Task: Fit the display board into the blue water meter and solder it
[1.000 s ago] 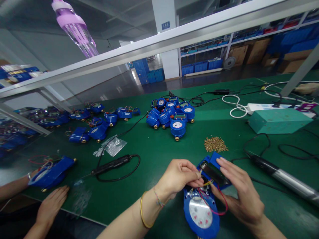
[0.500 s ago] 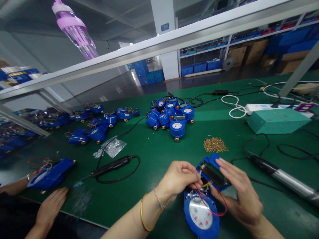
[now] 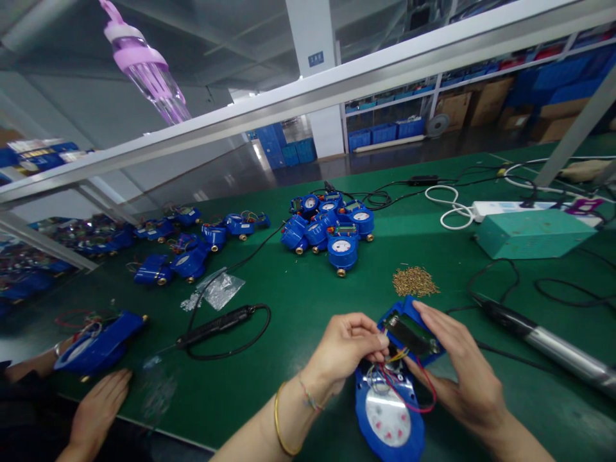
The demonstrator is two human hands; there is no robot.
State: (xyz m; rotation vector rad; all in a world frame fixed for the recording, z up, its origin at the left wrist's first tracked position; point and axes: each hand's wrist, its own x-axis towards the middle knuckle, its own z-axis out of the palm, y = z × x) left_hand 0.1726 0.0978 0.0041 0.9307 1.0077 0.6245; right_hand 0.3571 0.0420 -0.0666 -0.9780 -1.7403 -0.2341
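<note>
A blue water meter (image 3: pixel 389 420) lies open on the green mat (image 3: pixel 308 301) in front of me, its round white dial facing up. Red and yellow wires (image 3: pixel 404 385) run from it to a blue lid with a dark circuit board (image 3: pixel 409 330). My left hand (image 3: pixel 345 350) is closed in a pinch on the wires at the meter's top. My right hand (image 3: pixel 459 372) holds the lid from the right, fingers laid along its edge.
A pile of small brass screws (image 3: pixel 414 281) lies just beyond. An electric screwdriver (image 3: pixel 543 343) lies at right, a black one (image 3: pixel 216 323) at left. Blue meters (image 3: pixel 332 228) cluster mid-table. A teal box (image 3: pixel 532 232) sits far right. Another person's hands (image 3: pixel 99 404) work at lower left.
My hands and the meter have hardly shifted; the view has tilted slightly. The other person's lower hand has slid a little toward the table edge.
</note>
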